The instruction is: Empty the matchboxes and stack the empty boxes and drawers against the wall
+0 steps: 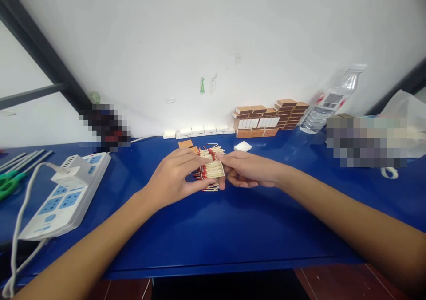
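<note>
Between my hands is a white matchbox tray [218, 174] filled with red-tipped matches [213, 170]. My left hand [176, 174] grips the tray from the left, its fingers over the far side and its thumb along the near side. At the tray's right end, my right hand [244, 169] pinches with thumb and fingers, also holding the tray. Loose matches [215, 150] lie in a pile on the blue table behind and beneath the tray. Just beyond my left fingers lies an orange matchbox sleeve [185, 144], partly covered. A white piece [242, 146] rests beyond my right hand.
Stacked matchboxes [258, 121] stand against the wall, with a row of white trays [199, 131] to their left. A plastic bottle [328, 100] leans at the right. On the left are a power strip [71, 202] with a cable and green-handled scissors [9, 181].
</note>
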The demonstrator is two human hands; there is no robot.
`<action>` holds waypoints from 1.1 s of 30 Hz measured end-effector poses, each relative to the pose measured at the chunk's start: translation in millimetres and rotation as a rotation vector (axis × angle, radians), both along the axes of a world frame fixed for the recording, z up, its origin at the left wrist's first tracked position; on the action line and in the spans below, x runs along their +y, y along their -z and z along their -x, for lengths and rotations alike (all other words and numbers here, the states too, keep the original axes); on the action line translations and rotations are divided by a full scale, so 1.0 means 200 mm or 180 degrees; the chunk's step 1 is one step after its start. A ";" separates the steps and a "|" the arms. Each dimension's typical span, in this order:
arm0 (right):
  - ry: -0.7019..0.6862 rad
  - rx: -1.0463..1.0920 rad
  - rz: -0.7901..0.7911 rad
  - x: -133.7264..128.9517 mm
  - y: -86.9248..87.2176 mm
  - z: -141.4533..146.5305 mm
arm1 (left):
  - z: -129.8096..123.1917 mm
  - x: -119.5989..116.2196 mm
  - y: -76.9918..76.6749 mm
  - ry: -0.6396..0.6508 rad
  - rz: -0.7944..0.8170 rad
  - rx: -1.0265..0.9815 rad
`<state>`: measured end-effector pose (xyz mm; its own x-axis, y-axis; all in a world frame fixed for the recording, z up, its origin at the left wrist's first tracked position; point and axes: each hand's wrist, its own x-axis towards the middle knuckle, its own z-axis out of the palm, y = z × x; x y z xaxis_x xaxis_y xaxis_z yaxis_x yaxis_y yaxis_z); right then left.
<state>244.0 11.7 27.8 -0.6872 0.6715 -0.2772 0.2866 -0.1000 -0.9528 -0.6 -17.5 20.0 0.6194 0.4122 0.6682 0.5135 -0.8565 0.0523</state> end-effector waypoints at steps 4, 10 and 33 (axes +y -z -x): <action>0.0101 0.0036 0.0494 -0.02 -0.03 0.01 | 0.00 0.00 0.01 0.0071 -0.0119 0.0048; -0.0008 0.0187 0.0909 0.04 -0.04 -0.03 | 0.00 -0.01 -0.01 -0.0003 -0.0048 0.0071; 0.1098 -0.0168 -0.1685 0.27 0.17 -0.05 | 0.12 0.07 -0.06 -0.0843 -0.0203 0.0298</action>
<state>254.1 65.1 -6.4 -0.4013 0.9073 0.1257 0.3700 0.2861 -0.8839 -24.8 -3.5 32.7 0.5560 0.5268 0.6429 0.7198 -0.6920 -0.0555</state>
